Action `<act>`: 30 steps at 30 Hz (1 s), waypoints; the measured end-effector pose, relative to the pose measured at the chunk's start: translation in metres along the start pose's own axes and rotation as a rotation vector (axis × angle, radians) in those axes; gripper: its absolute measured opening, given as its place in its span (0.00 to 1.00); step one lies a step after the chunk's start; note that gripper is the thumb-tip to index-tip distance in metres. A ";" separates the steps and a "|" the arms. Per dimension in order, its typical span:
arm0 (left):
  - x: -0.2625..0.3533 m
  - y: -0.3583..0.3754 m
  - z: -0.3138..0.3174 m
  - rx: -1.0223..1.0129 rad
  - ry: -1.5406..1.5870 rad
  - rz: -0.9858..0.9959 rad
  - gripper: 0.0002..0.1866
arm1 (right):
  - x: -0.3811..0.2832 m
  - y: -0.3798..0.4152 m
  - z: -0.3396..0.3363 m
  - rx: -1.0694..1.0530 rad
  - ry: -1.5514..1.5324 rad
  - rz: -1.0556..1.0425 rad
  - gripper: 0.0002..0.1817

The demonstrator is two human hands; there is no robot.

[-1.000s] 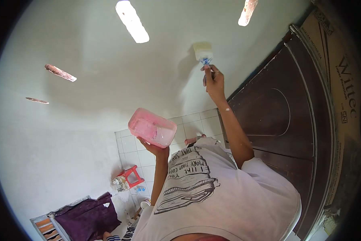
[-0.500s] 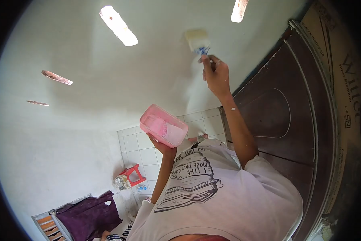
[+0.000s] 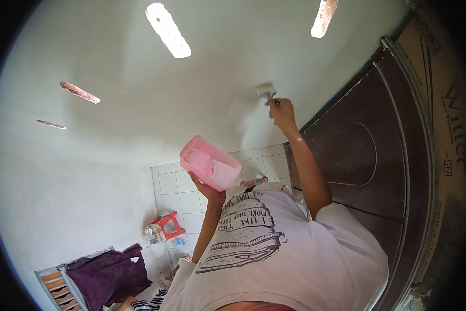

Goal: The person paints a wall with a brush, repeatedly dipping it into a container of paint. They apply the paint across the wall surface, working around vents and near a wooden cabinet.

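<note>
A paintbrush (image 3: 265, 90) with pale bristles is gripped by its handle in my right hand (image 3: 283, 115), its bristles at the whitish wall (image 3: 207, 88). My fingers are wrapped round the handle. Lower down, my left hand (image 3: 208, 189) holds a pink plastic tub (image 3: 190, 165) from beneath and from its side, tilted so that its inside shows. White paint (image 3: 223, 174) covers part of the tub's bottom. Spots of white mark my right wrist.
A dark brown door (image 3: 342, 150) stands at the right, with a printed cardboard sheet (image 3: 445, 129) beside it. Bright slot-like openings (image 3: 168, 31) pierce the wall. At lower left are a red stool (image 3: 171, 226), a purple cloth (image 3: 108, 274) and part of another person in striped clothing (image 3: 152, 303).
My right hand has brought the brush down the wall, closer to my body. The pink tub stays nearly in place in my left hand. The view has shifted slightly.
</note>
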State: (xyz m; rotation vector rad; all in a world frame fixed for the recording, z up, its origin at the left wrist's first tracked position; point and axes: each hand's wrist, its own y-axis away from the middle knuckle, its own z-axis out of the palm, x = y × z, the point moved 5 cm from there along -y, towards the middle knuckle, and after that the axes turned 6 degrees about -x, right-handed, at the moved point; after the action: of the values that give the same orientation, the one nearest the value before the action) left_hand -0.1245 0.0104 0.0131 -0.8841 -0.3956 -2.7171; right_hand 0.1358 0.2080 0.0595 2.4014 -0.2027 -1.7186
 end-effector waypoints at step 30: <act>0.015 -0.047 0.002 -0.149 0.155 -0.094 0.36 | 0.024 -0.018 -0.007 0.201 0.324 -0.470 0.25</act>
State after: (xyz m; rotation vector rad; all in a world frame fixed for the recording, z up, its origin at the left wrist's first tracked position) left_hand -0.1503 0.0524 0.0154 -0.6996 -0.2101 -2.9084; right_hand 0.1504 0.2212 0.0351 3.0185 0.2692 -1.4865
